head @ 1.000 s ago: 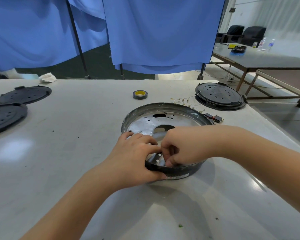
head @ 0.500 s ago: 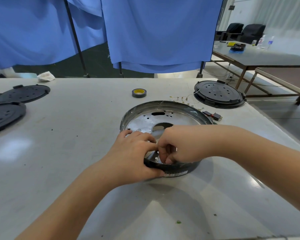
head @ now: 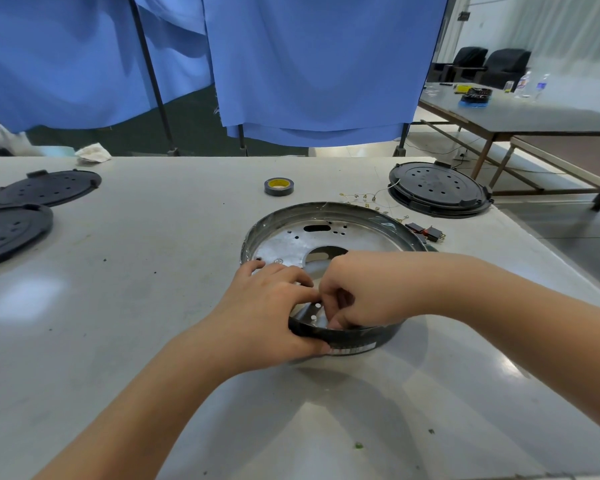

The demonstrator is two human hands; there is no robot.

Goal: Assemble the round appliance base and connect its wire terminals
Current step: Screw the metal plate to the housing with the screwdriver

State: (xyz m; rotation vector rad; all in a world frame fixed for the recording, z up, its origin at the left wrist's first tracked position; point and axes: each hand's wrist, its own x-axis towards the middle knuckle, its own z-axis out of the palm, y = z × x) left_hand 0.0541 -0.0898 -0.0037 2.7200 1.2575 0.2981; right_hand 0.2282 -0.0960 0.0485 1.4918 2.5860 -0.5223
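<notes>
While left hand (head: 267,310) clamps the base (head: 329,237) rim, I'd keep right hand (head: 357,292) pinching steady; pinched part hidden, can't tell.

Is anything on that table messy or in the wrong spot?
A little. A crumpled white rag sits at the table's far left edge, thin wires lie in a loose tangle behind the round metal base, and small green bits are scattered on the near side. Nothing looks broken or spilled.
</notes>
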